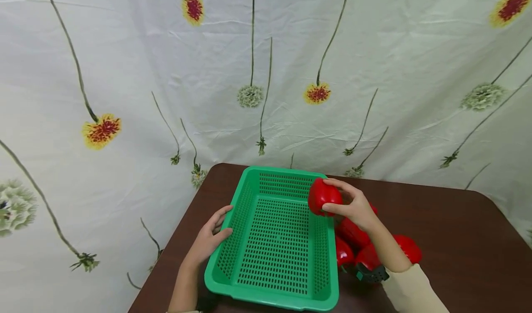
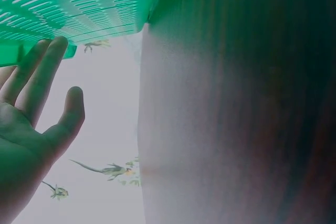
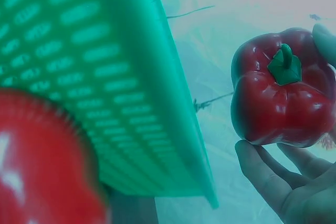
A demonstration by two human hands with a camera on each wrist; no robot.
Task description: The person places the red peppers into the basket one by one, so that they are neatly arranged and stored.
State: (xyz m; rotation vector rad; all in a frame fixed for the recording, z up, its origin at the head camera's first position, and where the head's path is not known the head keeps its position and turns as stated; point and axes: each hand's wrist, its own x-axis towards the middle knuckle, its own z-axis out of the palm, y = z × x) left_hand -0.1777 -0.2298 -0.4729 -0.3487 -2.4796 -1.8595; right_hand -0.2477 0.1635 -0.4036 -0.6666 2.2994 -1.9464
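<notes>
Your left grip [image 1: 208, 239], fingers relaxed, is at the green basket's [image 1: 274, 243] left side. The basket, long axis pointing away from you, lies left of your right grip [image 1: 355, 207], which pinches a red pepper [image 1: 322, 196] by the right rim; other peppers [image 1: 353, 232] lie beneath that forearm.

Loose red peppers [image 1: 352, 232] partly hiding behind right forearm [image 1: 390, 250] and basket [image 1: 270, 298].
From where I am standing, I am not managing a sure count of them. Right wrist view: a near pepper [image 3: 42, 166] is blurring, the left edge cropping it; the right edge is cutting the right hand [image 3: 310, 195]. Left wrist view: the left edge is trimming the left hand [image 2: 21, 140], the top edge the basket.
</notes>
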